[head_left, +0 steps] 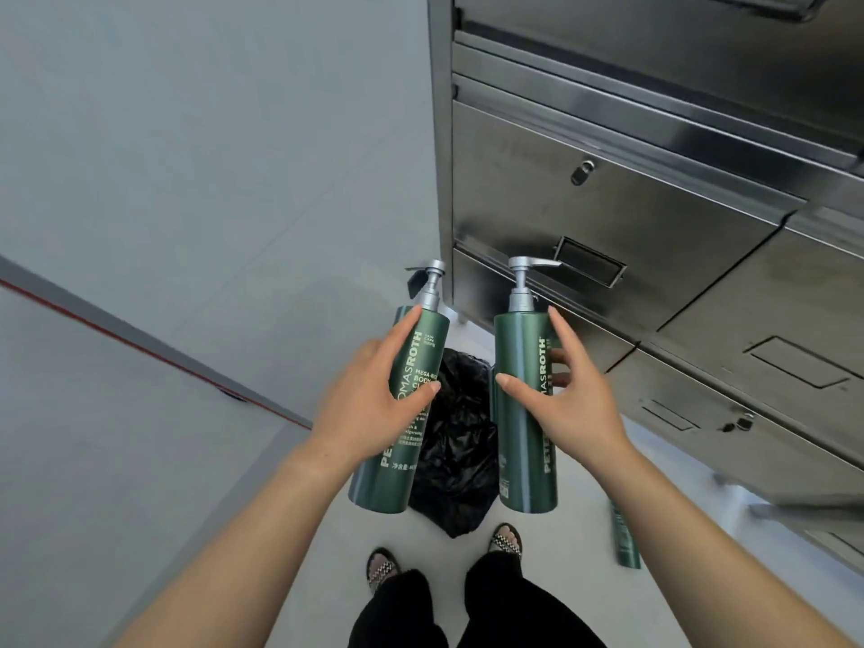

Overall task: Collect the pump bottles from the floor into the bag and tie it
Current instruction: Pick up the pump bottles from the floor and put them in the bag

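Over the bag [460,441], left hand [364,404] and right hand [577,402] grip green, silver-pumped bottles [395,479] — white lettering.

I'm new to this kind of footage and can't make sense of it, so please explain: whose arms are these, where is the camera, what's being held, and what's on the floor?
There is no machine here. A person wears one wide-angle camera on the head, looking down, so you see their own two arms. The left hand grips the left pump bottle and the right hand grips the right pump bottle. Both bottles are green and held upright. Below them a crumpled black bag lies on the pale floor in front of the person's sandalled feet. Another green container lies on the floor to the right, near a steel cabinet.
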Tool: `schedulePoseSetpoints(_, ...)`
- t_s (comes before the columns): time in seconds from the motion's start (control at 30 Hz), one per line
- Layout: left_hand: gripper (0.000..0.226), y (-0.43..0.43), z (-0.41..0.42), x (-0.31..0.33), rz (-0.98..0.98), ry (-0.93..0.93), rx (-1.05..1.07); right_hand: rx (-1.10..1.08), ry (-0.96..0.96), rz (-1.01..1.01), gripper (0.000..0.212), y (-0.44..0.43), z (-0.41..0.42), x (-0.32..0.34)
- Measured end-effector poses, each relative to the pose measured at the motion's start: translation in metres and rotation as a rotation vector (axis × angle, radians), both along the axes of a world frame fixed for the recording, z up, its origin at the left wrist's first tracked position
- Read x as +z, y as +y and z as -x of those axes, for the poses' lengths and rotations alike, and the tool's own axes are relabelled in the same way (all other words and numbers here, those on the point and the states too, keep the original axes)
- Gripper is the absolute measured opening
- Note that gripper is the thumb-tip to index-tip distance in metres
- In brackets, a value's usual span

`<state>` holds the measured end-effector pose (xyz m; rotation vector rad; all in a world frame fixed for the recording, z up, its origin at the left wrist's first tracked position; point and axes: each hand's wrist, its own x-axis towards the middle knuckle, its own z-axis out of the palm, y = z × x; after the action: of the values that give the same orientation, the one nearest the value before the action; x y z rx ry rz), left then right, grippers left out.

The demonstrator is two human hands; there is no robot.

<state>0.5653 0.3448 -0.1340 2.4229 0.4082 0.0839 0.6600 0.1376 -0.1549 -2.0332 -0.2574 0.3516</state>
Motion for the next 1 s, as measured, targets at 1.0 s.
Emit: schedulePoseSetpoints(1.0,0.085,0.038,-0.090,-0.546,-0.107,0.123,-0.202,-0.234,0.017,0.135,0.094,0.006,-0.046,-0.531)
